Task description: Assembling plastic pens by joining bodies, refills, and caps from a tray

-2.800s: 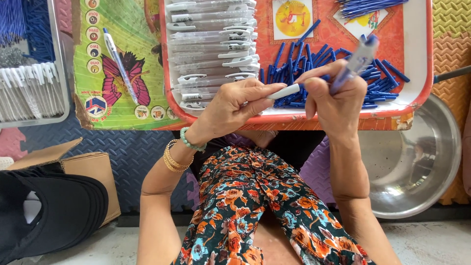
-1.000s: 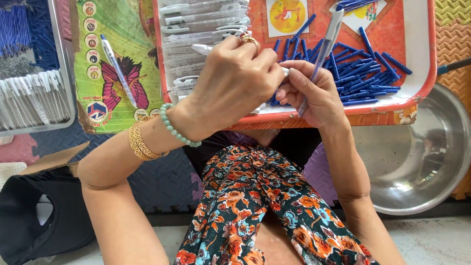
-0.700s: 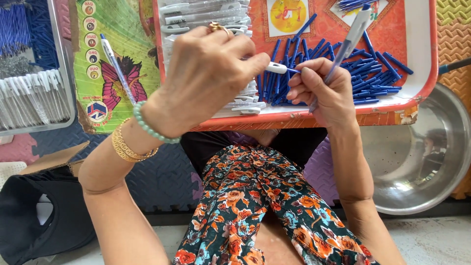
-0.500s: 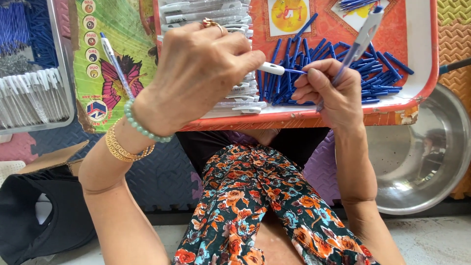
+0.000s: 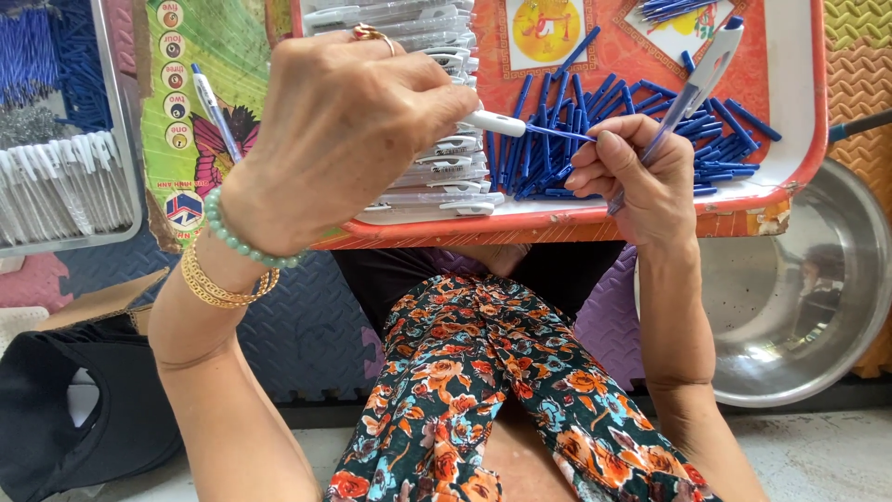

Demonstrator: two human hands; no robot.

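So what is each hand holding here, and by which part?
The left hand pinches a white pen tip piece by its rear end, with a blue refill sticking out. The right hand holds a clear pen barrel by its lower end.

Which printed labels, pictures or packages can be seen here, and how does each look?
Green printed sheet: left of the tray, butterfly picture, round badges down its edge.
Yellow round picture: on the red tray, top middle.
Brown cardboard box: lower left, flap open.
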